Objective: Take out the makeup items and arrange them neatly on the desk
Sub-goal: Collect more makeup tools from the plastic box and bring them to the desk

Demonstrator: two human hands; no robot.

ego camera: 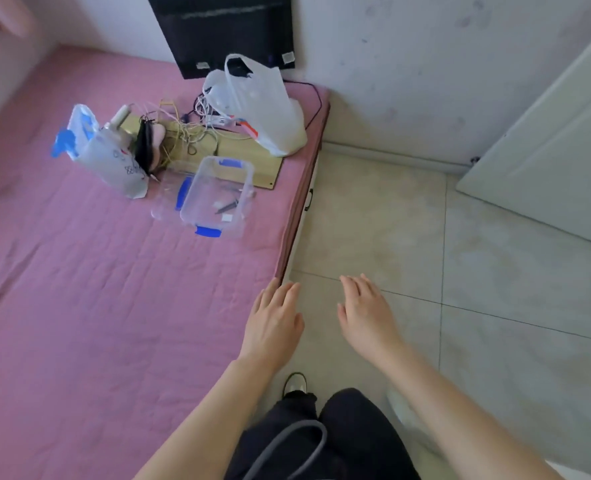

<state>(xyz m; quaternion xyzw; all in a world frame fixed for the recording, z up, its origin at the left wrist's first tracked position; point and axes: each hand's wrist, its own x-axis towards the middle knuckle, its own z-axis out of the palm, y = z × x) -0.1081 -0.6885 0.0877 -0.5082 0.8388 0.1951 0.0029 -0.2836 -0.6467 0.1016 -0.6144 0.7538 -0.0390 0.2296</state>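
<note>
Left hand [274, 323] and right hand [366, 313], nearest the viewer, hover flat with fingers extended, holding nothing, above the bed [79, 271] edge and floor [391, 220]. Reaching well likely means leaning in, steadying the box [214, 197] with one hand. The box, clear with blue latches, sits open farther up the bed; small items lie inside, indistinct.

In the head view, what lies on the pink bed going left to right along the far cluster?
Blue-and-white packet → grey pouch → clear plastic box with blue latches → white plastic bag. The tangle of cables overlaps several of these, so it is left out.
</note>
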